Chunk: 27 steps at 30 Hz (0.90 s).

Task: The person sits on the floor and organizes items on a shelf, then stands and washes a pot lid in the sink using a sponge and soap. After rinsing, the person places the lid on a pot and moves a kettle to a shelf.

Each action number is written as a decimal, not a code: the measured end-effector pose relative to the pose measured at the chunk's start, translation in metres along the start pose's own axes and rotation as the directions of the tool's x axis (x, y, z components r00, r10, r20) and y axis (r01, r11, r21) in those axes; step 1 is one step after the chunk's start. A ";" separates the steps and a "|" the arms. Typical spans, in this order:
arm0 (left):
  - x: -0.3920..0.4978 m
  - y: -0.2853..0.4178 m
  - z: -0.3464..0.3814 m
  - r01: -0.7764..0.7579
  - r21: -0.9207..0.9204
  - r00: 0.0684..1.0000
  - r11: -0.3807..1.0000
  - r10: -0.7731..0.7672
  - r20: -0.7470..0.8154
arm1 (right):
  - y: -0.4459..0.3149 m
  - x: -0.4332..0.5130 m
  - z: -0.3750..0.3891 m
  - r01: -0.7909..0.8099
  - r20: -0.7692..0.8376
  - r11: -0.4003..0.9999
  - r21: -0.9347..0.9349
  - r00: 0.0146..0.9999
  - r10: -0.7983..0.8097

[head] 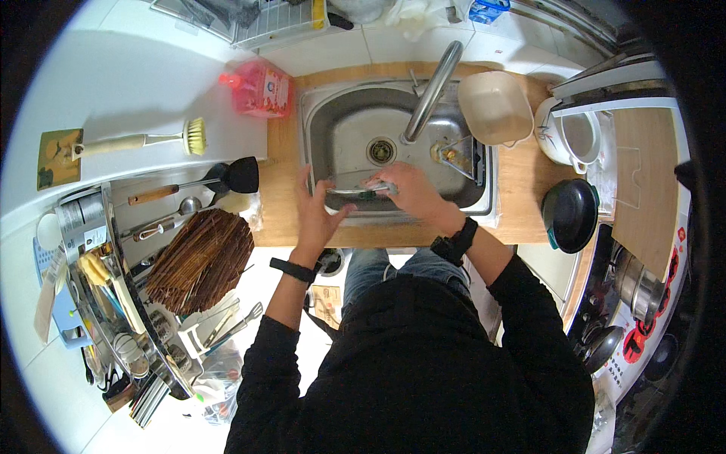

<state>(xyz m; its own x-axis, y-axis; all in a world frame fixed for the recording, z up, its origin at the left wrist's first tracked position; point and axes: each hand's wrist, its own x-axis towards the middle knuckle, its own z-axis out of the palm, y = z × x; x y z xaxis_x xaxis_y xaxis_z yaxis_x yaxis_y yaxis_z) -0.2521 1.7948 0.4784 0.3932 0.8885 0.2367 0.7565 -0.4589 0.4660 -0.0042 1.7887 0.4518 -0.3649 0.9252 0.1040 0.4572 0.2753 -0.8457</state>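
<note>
Over the front of the stainless-steel sink (351,122), my right hand (409,190) grips a thin, flat object (347,192) seen edge-on. It looks pale or clear with a dark green part near my fingers; its exact kind is unclear. My left hand (316,215) is at the object's left end, fingers and thumb spread apart. Whether a left fingertip touches it cannot be told. Behind both hands lies the drain strainer (382,151), and the chrome faucet (434,93) reaches over the basin. A triangular corner strainer (456,159) with food scraps sits at the basin's right side.
A beige basin (494,108) stands on the counter right of the faucet, near a white pot (578,136) and a dark green-handled pan (572,215). At the left are a pink soap bottle (264,88), a hanging dish brush (142,141), a black spatula (241,176) and a brown bristle bundle (201,261).
</note>
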 end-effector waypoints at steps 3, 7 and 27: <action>0.023 -0.015 -0.018 -0.110 -0.055 0.952 0.992 0.121 0.282 | 0.004 0.008 -0.009 0.074 0.076 0.997 0.030 0.994 -0.076; 0.031 -0.026 -0.022 -0.003 -0.162 0.824 0.987 0.094 0.558 | -0.008 0.016 -0.012 0.001 0.052 0.995 0.101 0.999 -0.006; -0.010 0.012 -0.009 0.531 -0.805 0.822 0.264 -0.394 0.412 | -0.064 0.043 0.026 0.056 -0.175 0.965 -0.258 0.979 -0.104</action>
<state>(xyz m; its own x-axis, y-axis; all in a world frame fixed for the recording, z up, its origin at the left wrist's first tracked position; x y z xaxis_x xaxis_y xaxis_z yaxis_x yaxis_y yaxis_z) -0.2517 1.7807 0.4893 0.2407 0.9090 -0.3404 -0.0127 0.3536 0.9353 -0.0702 1.8036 0.4971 -0.2623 0.9231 0.2813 0.6299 0.3846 -0.6748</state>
